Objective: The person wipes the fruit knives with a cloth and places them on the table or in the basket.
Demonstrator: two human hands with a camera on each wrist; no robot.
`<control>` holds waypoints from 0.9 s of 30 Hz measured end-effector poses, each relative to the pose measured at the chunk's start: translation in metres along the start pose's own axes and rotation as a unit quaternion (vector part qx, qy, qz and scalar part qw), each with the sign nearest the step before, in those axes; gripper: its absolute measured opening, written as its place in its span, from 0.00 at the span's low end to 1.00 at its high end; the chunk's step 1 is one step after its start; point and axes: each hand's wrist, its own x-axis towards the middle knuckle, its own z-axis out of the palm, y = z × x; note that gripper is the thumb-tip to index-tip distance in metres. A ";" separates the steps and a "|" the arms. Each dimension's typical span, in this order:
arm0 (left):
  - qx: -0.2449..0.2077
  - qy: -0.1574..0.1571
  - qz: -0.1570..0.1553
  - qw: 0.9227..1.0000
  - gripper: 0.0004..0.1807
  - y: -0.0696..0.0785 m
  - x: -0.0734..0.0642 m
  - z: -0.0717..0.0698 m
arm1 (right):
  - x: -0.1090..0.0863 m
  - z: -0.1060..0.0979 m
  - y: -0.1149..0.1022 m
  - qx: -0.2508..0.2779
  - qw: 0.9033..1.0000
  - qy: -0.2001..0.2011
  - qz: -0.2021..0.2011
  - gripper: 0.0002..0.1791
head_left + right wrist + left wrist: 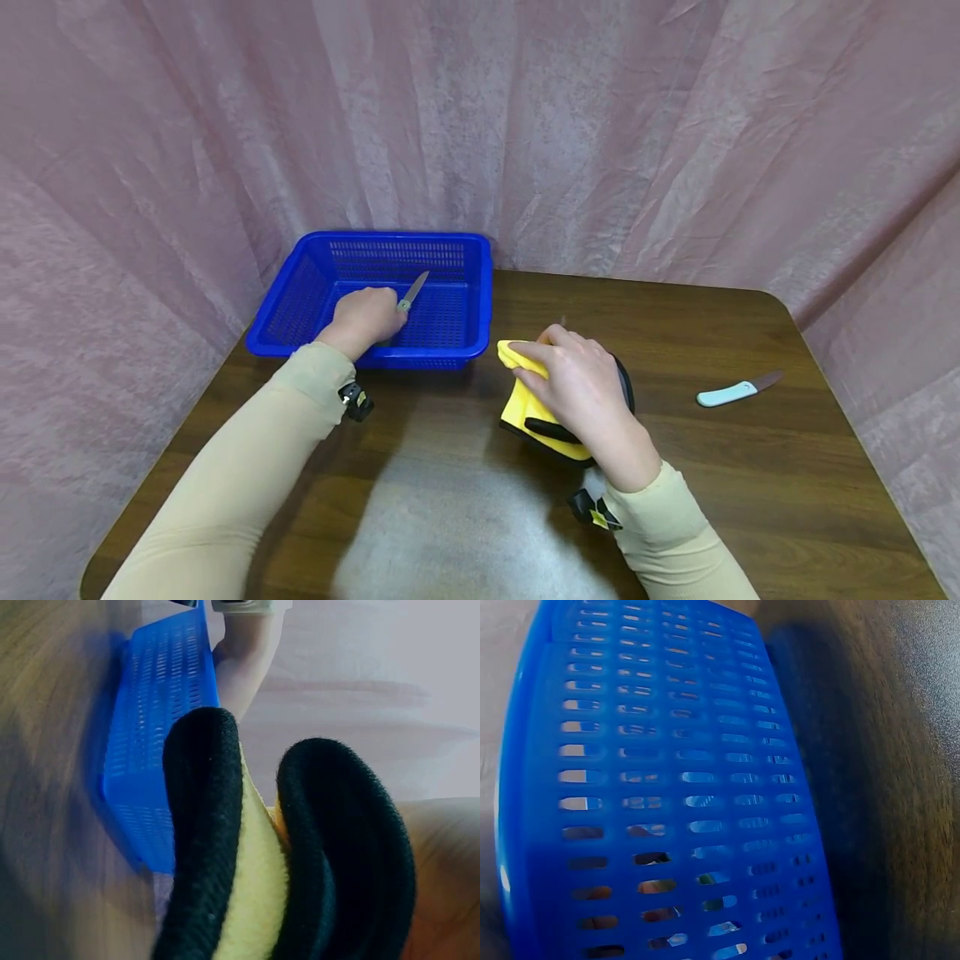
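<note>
A left hand (366, 318) is gripping a knife (417, 287) inside a blue basket (486, 292), its fingers hiding most of the handle. The right hand (581, 379) is holding and partly covering a yellow cloth (528, 407). A 2nd knife (727, 394) is lying right of the cloth. The basket wall is obscuring the left-wrist view.

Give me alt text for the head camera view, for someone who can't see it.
A person's left grip holds a knife inside a blue basket, while the right grip holds a black-edged yellow cloth. A second knife lies at right on the wooden table.
</note>
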 end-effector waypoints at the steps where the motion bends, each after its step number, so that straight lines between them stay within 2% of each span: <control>1: 0.000 -0.001 -0.001 1.000 0.18 0.000 0.000 0.000 | 0.000 0.000 0.000 0.001 1.000 -0.001 0.001 0.21; 11: 0.006 -0.023 -0.010 1.000 0.16 -0.004 0.007 0.010 | -0.002 0.002 0.001 0.007 1.000 0.006 0.000 0.21; 20: 0.035 -0.033 -0.024 0.999 0.12 -0.006 0.018 0.020 | -0.002 0.001 0.002 0.011 1.000 -0.001 0.007 0.21; 27: 0.048 -0.040 -0.021 0.998 0.14 -0.001 0.016 0.019 | -0.002 0.001 0.003 0.016 1.000 -0.013 0.012 0.21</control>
